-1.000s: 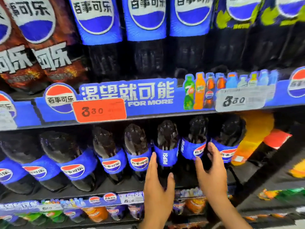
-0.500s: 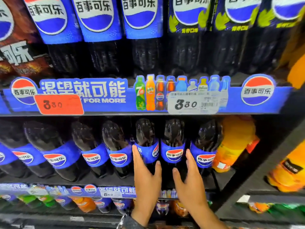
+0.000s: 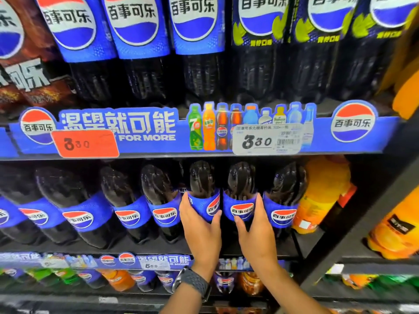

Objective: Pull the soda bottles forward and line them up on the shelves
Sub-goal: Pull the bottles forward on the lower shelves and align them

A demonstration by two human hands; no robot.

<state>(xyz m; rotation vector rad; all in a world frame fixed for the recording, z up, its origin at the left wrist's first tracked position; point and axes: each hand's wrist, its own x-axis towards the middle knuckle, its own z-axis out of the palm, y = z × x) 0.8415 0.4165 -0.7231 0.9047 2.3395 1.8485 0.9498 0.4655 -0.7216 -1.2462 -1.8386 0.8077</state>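
Note:
A row of dark cola bottles with blue labels stands on the middle shelf [image 3: 136,249]. My left hand [image 3: 201,232] wraps around the lower part of one cola bottle [image 3: 205,189], fingers on its left side and thumb on its right. Beside it, my right hand [image 3: 255,234] grips the neighbouring cola bottle [image 3: 241,189], thumb on the left and fingers on the right. The two held bottles touch each other. Another cola bottle [image 3: 285,200] stands just right of them, and several more [image 3: 158,200] run off to the left.
Orange soda bottles [image 3: 322,196] stand right of the colas. Large cola bottles [image 3: 140,41] fill the shelf above, behind a blue price strip [image 3: 147,137]. A dark upright post [image 3: 353,223] divides the shelving at right. Smaller bottles [image 3: 118,279] sit on the shelf below.
Both hands have risen from the shelf edge and closed around two adjacent cola bottles. The view has shifted right and closer.

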